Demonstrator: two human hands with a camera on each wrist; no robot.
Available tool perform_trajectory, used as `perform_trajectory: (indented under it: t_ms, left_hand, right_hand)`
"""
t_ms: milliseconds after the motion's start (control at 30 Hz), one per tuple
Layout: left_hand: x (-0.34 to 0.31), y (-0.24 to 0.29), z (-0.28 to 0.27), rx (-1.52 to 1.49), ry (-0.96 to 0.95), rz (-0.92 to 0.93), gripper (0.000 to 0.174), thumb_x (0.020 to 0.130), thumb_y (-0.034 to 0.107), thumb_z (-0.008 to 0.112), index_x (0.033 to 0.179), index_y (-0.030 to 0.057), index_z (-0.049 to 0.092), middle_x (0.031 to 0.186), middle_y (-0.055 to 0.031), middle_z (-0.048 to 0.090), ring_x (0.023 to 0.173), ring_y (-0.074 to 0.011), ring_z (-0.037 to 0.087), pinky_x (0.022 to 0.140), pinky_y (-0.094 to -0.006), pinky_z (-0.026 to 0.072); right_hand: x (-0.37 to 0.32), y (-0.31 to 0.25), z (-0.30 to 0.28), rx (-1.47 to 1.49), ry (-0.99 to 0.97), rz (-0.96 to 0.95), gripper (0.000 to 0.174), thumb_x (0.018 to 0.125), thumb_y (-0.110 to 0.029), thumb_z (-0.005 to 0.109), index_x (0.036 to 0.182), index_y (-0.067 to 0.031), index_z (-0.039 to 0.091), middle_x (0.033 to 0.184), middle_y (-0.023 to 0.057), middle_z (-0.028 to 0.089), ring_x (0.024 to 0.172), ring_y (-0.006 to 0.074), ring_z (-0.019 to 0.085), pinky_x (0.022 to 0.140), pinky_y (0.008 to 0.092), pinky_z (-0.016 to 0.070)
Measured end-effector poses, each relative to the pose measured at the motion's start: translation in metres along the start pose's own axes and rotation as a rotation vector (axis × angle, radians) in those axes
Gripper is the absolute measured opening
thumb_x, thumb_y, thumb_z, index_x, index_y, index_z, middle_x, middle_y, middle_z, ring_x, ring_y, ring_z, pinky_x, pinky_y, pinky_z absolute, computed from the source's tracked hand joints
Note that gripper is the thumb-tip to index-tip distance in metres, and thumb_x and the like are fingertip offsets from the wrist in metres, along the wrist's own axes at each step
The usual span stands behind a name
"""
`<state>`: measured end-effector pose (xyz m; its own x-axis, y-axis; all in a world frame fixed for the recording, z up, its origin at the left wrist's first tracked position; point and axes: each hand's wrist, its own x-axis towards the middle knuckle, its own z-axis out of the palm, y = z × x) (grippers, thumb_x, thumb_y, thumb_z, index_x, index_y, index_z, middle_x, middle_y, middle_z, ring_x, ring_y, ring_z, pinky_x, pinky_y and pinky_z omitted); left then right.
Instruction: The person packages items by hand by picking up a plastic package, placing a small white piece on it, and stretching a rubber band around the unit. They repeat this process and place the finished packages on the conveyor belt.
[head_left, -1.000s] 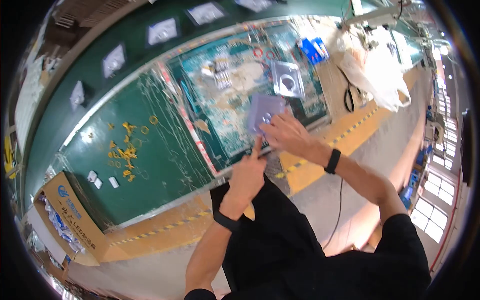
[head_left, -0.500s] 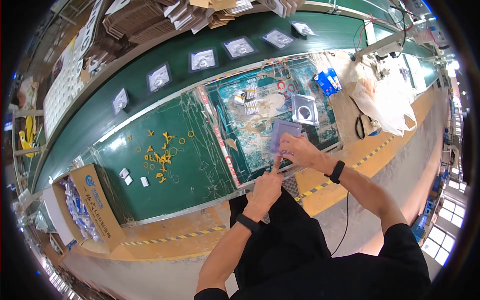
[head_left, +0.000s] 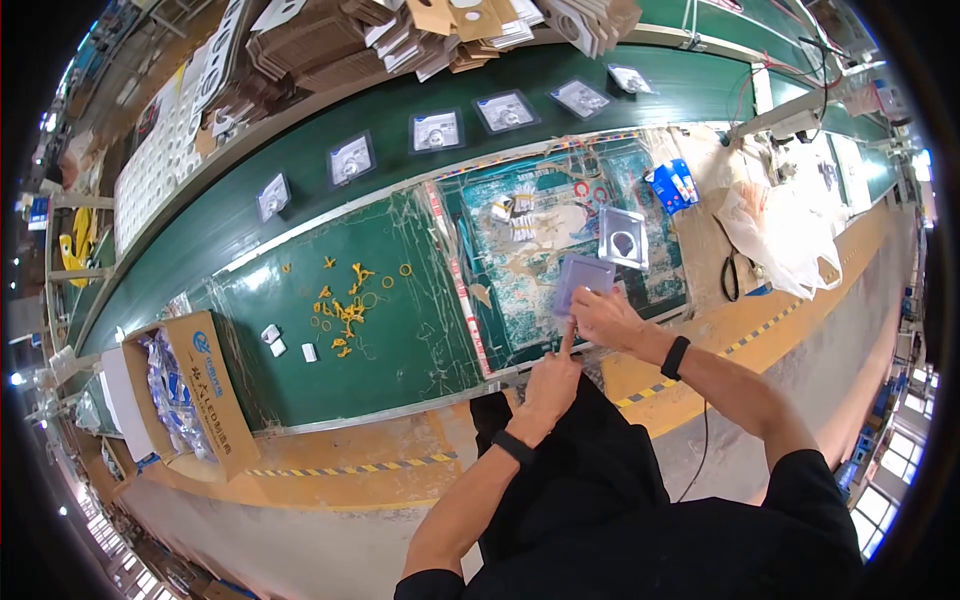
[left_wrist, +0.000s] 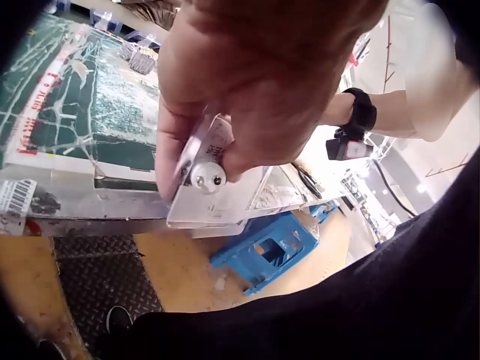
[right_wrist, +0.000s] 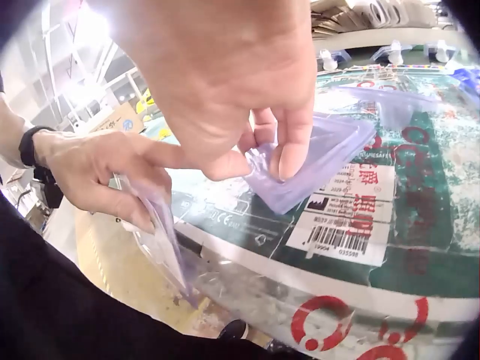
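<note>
My right hand (head_left: pixel 608 320) pinches the near edge of a clear plastic blister shell (head_left: pixel 583 272), which lies over the worn, printed mat. Thumb and fingertips curl onto a corner of this shell (right_wrist: pixel 315 154) in the right wrist view. Close by on the left, my left hand (head_left: pixel 553 385) reaches its index finger toward the right fingertips. Between thumb and fingers it grips a clear plastic blister pack (right_wrist: pixel 159 225) at the table edge. A small round whitish part (left_wrist: pixel 208 178) shows on that pack in the left wrist view.
Beyond the hands lies another clear shell with a round opening (head_left: pixel 624 240). Black-handled scissors (head_left: pixel 731 278) and a white plastic bag (head_left: pixel 785 235) are at right. Yellow pieces (head_left: pixel 350 308) are scattered left, near a carton (head_left: pixel 215 395). Several packs (head_left: pixel 436 130) line the far green strip.
The head view has swung, so the table appears farther right and lower, with more of the cardboard stacks showing. Both hands stay at the plastic shell with little visible movement.
</note>
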<state>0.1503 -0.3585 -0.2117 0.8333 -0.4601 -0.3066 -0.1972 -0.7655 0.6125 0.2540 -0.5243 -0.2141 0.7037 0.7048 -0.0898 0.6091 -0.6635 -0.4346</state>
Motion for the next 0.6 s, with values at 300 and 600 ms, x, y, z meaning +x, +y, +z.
perform_trajectory:
  t_ms: [300,600]
  left_hand:
    - [0.004,-0.009,0.015,-0.013,0.065,0.026,0.009,0.081,0.004,0.064,0.089,0.0005,0.067,0.158,-0.0207,0.034,0.085,-0.0332,0.07,0.072,-0.0449,0.0588]
    - [-0.058,-0.015,-0.039,-1.341,0.186,-0.569,0.027,0.103,0.02,0.055,0.117,0.0016,0.068,0.095,-0.0069,0.072,0.081,-0.0186,0.07,0.07,-0.0348,0.0621]
  right_hand:
    - [0.002,-0.009,-0.018,0.188,0.153,-0.029,0.012,0.077,-0.003,0.065,0.087,-0.0049,0.058,0.099,0.0101,0.059,0.079,0.0327,0.065,0.069,0.0429,0.0534]
    - [-0.009,-0.078,-0.129,0.332,0.274,0.119,0.028,0.075,-0.005,0.074,0.102,-0.0065,0.065,0.113,0.0087,0.062,0.09,0.0277,0.066,0.076,0.039,0.054]
